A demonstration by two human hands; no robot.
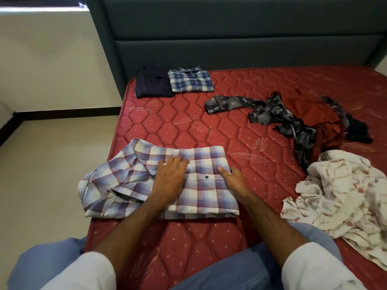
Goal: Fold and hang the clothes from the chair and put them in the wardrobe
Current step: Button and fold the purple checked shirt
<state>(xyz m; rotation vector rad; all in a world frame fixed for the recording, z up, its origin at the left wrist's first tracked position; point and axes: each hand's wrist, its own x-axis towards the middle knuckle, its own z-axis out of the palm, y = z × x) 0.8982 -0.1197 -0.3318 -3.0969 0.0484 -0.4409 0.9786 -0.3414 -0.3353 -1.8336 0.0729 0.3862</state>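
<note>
Progress: two garments are folded at the far left of the mattress (167, 126), a dark navy one (151, 82) and, touching it on the right, a blue plaid shirt (190, 81). Judge these as done. Nothing is hung yet, and neither wardrobe nor chair is in view.

Current item: the checked shirt (146, 181) lies near the front edge of the bed, directly before you. Its right half is folded into a flat rectangle; its left half, with collar and sleeve, is rumpled and unfolded.

Hands: your left hand (169, 178) rests flat on the middle of the shirt, fingers extended, pressing the cloth. Your right hand (232, 178) holds the shirt's right edge, thumb on top; the fingers are hidden, apparently under the fold.

Remaining: to the right lie a grey patterned garment (272, 114), strung out and twisted, over a rust-red one (314, 116), with a dark item (358, 130) beside them. Nearest right is a crumpled white cloth (339, 193) with reddish marks.

Materials: the shirts look like thin woven cotton. The mattress is red, quilted in hexagons, with a padded grey headboard (230, 38) behind.
</note>
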